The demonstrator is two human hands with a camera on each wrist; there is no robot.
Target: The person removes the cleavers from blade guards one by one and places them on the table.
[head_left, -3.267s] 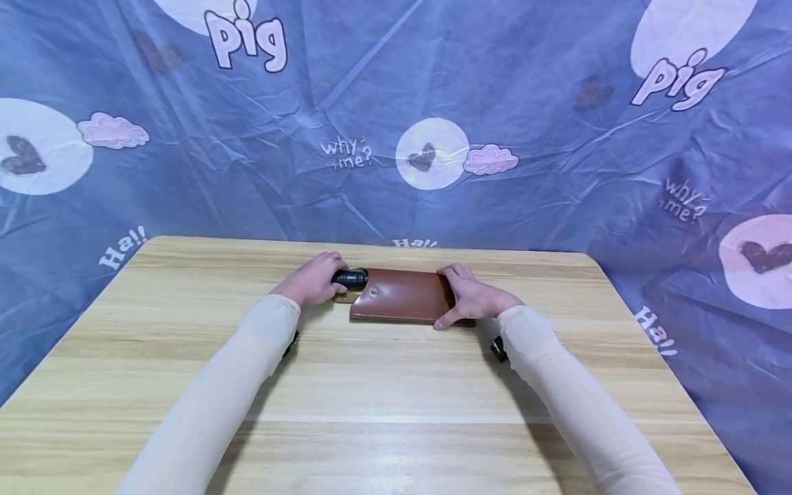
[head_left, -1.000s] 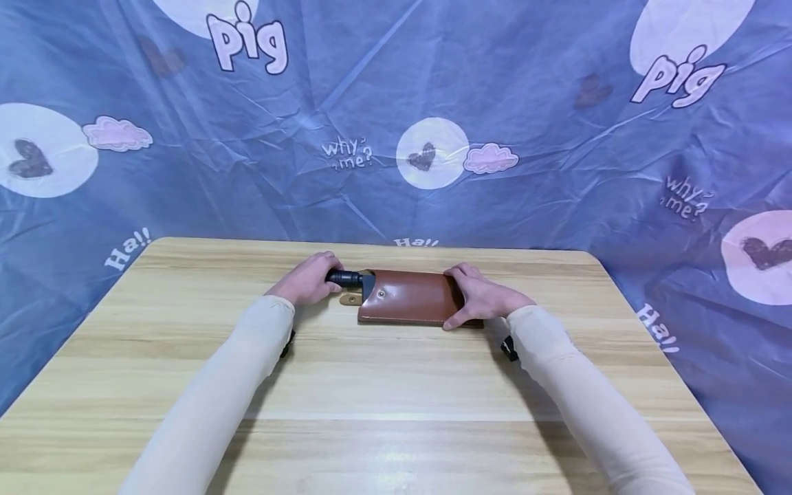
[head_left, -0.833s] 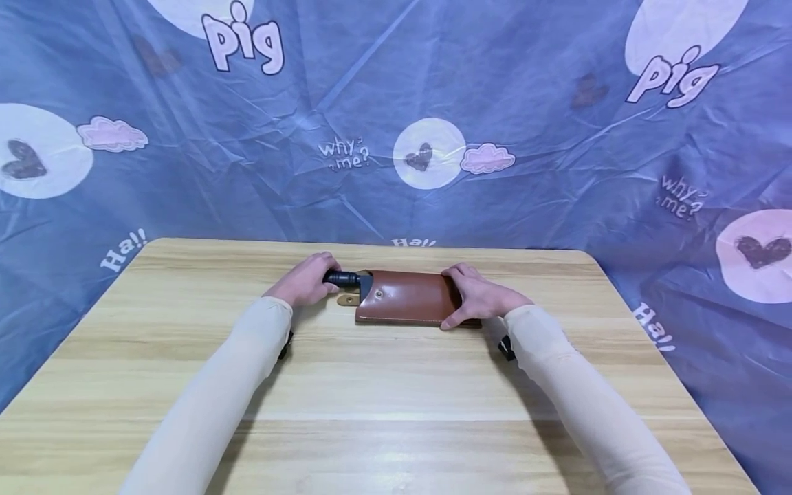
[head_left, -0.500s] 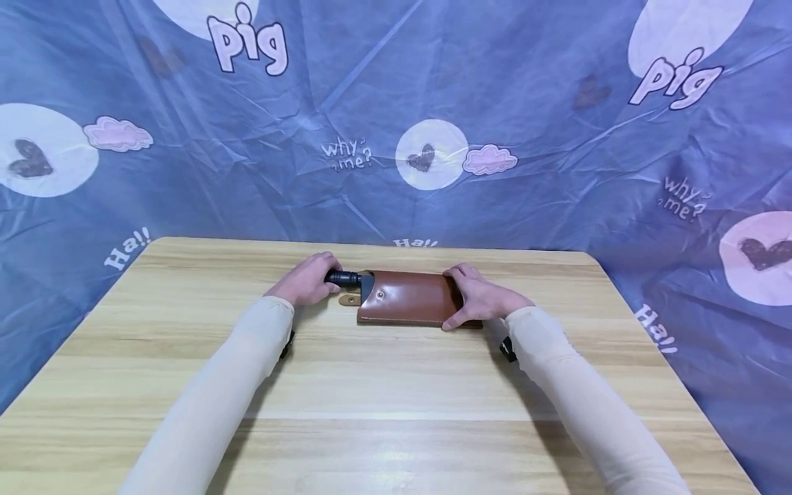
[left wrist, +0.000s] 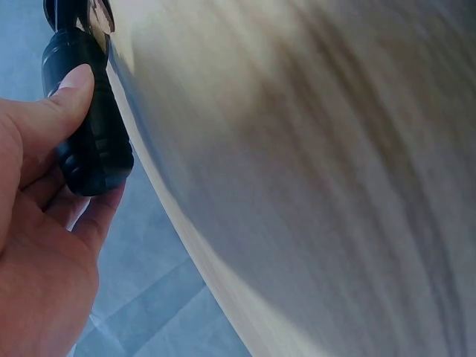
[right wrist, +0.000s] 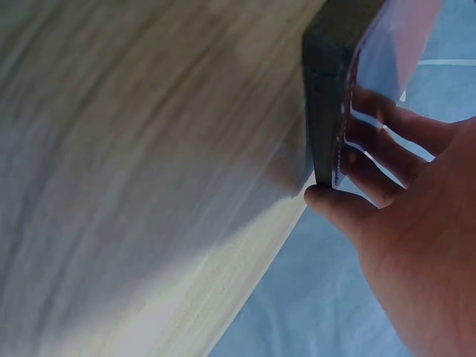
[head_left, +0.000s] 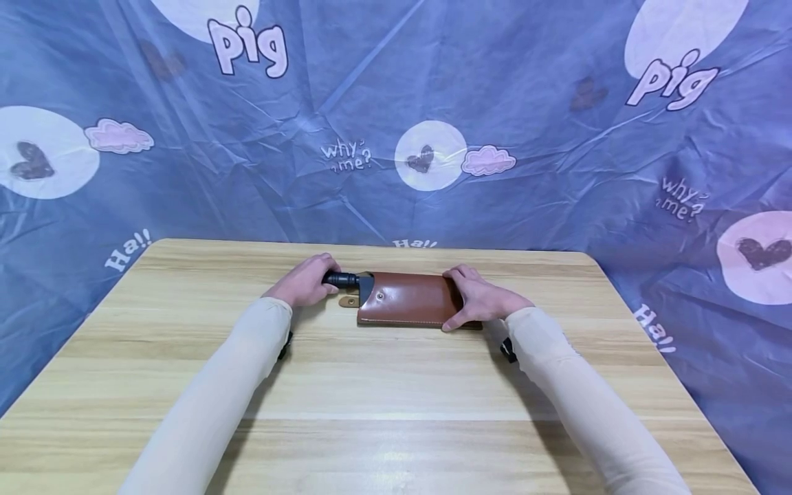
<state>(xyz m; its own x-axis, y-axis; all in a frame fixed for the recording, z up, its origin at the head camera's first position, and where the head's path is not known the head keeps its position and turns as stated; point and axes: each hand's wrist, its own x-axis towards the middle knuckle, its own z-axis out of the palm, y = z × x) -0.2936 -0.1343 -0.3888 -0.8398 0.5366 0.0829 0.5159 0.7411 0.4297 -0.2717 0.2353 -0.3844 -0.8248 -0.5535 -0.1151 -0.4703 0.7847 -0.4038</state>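
Note:
A brown leather sheath point(head_left: 408, 299) lies on the table, with most of a cleaver inside it. Out of its left end come a strip of dark grey blade point(head_left: 366, 290) and the cleaver's black handle point(head_left: 342, 279). My left hand point(head_left: 307, 280) grips that handle; in the left wrist view the thumb lies along the handle point(left wrist: 93, 141) and the fingers wrap beneath. Across the sheath's right end, my right hand point(head_left: 481, 297) holds it, thumb at the near edge and fingers over the far side. The right wrist view shows the sheath's thick dark edge point(right wrist: 327, 97) beside the thumb.
A tan strap with a snap point(head_left: 349, 301) sticks out from the sheath's left end, below the handle. The light wooden table point(head_left: 396, 392) has its far edge just behind both hands. Beyond it hangs a blue printed cloth point(head_left: 272, 185).
Since the earliest frame, my left hand has shifted slightly left with the handle, and a strip of blade now shows. The sheath and right hand moved slightly right. The last second shows almost no movement.

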